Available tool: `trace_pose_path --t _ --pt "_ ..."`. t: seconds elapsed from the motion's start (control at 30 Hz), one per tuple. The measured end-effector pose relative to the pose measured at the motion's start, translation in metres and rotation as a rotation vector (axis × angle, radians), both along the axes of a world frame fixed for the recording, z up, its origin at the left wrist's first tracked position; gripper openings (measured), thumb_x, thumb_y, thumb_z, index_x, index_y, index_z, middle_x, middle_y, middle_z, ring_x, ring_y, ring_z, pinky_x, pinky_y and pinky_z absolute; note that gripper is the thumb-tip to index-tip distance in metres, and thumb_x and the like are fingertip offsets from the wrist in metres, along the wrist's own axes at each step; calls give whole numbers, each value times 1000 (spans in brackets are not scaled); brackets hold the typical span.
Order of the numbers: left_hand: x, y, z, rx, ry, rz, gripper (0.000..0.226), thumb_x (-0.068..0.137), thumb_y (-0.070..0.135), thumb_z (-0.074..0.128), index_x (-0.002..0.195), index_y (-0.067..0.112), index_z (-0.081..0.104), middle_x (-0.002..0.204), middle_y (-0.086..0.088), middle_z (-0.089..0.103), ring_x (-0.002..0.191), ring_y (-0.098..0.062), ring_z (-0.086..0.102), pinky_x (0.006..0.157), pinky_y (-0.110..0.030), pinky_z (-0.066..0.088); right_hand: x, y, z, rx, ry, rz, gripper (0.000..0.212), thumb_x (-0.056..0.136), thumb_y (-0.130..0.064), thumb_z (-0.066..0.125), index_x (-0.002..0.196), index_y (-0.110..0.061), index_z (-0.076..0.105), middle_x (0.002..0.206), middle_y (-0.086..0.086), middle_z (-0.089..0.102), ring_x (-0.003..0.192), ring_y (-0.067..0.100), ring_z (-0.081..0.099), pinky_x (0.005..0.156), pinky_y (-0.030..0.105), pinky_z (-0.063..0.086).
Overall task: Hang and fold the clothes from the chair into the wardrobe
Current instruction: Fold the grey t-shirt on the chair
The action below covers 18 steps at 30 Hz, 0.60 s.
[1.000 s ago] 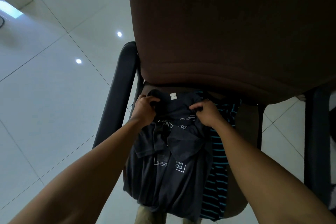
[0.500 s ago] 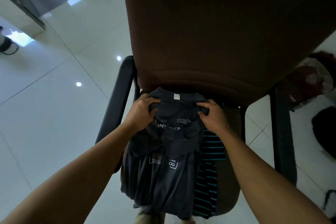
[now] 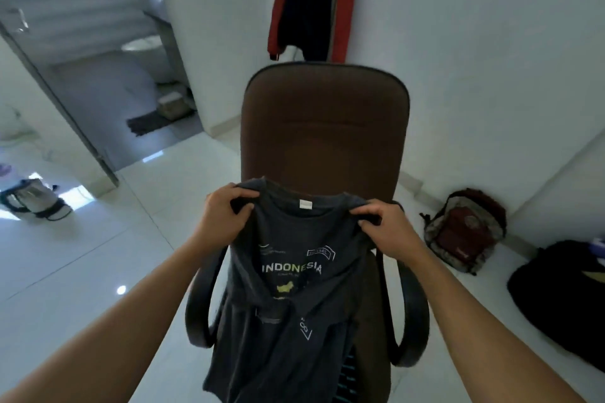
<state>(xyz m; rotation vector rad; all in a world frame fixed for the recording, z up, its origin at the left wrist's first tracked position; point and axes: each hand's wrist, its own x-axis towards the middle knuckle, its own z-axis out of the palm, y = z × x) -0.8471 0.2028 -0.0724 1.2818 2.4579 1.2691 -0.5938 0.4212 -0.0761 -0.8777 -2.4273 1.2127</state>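
A dark grey T-shirt [image 3: 288,321] with white "INDONESIA" print hangs in the air in front of a brown office chair [image 3: 324,131]. My left hand [image 3: 226,216] grips its left shoulder and my right hand [image 3: 383,226] grips its right shoulder, both at the collar line. The shirt's lower part drapes down over the seat. A striped black and teal garment [image 3: 345,379] shows on the seat behind the shirt's hem. The wardrobe is not in view.
A red and black jacket [image 3: 311,0] hangs on the white wall behind the chair. A dark red backpack [image 3: 465,232] and a black bag [image 3: 559,301] lie on the floor at the right. An open doorway [image 3: 108,59] and a grey bag [image 3: 32,198] are at the left.
Both hands have lifted the grey T-shirt up off the seat by its shoulders. My head has tilted up, so the whole chair back and the wall now show.
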Motion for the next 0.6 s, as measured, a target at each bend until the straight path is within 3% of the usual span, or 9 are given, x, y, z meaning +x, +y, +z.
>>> trace_pose_path --t 0.17,0.27,0.37,0.5,0.6 --pt "23 -35 123 141 76 -26 32 83 -5 67 100 20 77 101 4 63 96 -20 63 94 -41 51 38 -21 128 215 110 34 34 90 4 60 111 -19 73 114 -7 63 103 8 60 82 2 44" --pt "32 -54 194 218 135 -67 31 85 -1 70 98 26 75 101 8 63 97 -15 63 95 -36 52 58 -33 202 358 181 6 33 87 8 62 104 -17 76 107 -3 62 92 5 60 82 10 47" --pt "39 -64 254 287 150 -147 33 86 1 70 95 33 73 106 7 65 102 -14 63 97 -37 53 71 -48 270 441 249 -32 32 87 7 62 92 -21 78 99 2 59 88 17 58 79 27 51" --pt "48 -71 323 336 247 -246 42 87 -4 65 88 36 75 103 8 63 99 -13 62 95 -37 53 85 -72 345 560 284 -32 34 90 8 58 88 -19 79 95 5 55 83 18 56 72 23 49" --pt "47 -81 366 323 322 -300 49 89 -7 61 84 41 73 102 8 61 99 -15 61 94 -35 52 95 -83 390 708 244 -35 31 93 3 59 97 -21 78 97 2 55 87 15 56 75 16 45"
